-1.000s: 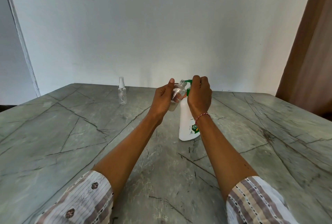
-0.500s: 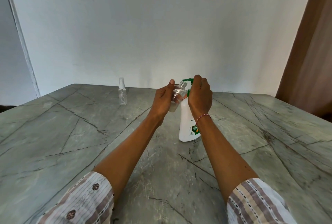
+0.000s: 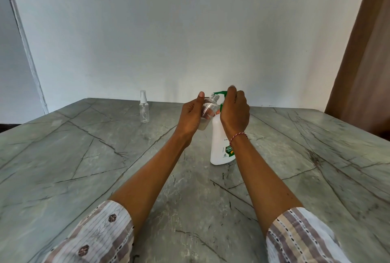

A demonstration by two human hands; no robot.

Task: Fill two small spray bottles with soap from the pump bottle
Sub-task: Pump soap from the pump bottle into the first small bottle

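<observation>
Pump bottle: white pump bottle [image 3: 219, 142] with a green pump head [image 3: 220, 94] and a green label low on its side; it stands upright on the table [image 3: 84, 167], near the middle, partly behind the right wrist.
Right hand: the right hand [image 3: 235, 110] sits on top of the pump head, fingers curled down over it and gripping it; the spout sticks out to the left from under the fingers.
Open spray bottle: a small clear spray bottle [image 3: 207, 113] without its cap, tilted so its threaded neck leans right, up under the green spout; a little pale liquid shows in its bottom end.
Left hand: the left hand [image 3: 191, 115] is wrapped round the body of the open bottle, thumb raised along its left side, holding it off the table just beside the pump bottle.
Relation to the grip: the open neck lies between the two hands, right below the spout tip; whether they touch cannot be told.
Second spray bottle: a second spray bottle [image 3: 144, 107], clear with a white sprayer cap on, stands upright toward the far left of the table, well apart from both hands.
Wrist: a red and white thread bracelet [image 3: 238, 136] circles the right wrist.
Sleeves: striped patterned sleeves cover both upper forearms.
</observation>
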